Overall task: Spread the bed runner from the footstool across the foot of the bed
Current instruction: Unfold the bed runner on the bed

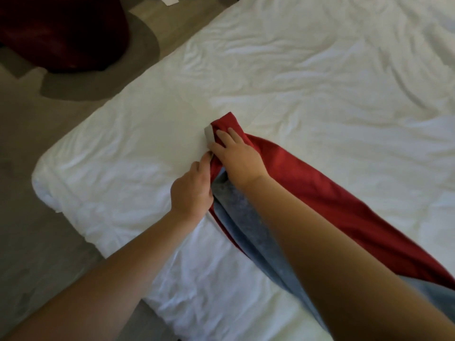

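Observation:
The bed runner (320,193), red on top with a grey-blue underside, lies bunched and folded lengthwise on the white bed (295,82). It runs from the lower right toward the middle, and its end sits near the bed's centre. My right hand (236,153) rests on that end with its fingers curled over the red fabric. My left hand (194,188) pinches the runner's left edge just below, where the grey-blue side shows. Both forearms reach in from the bottom of the view.
The bed's rounded corner (46,183) is at the left, with grey carpet (29,242) beyond it. A dark red round seat (61,33) stands on the floor at the top left. The white duvet is wrinkled all over.

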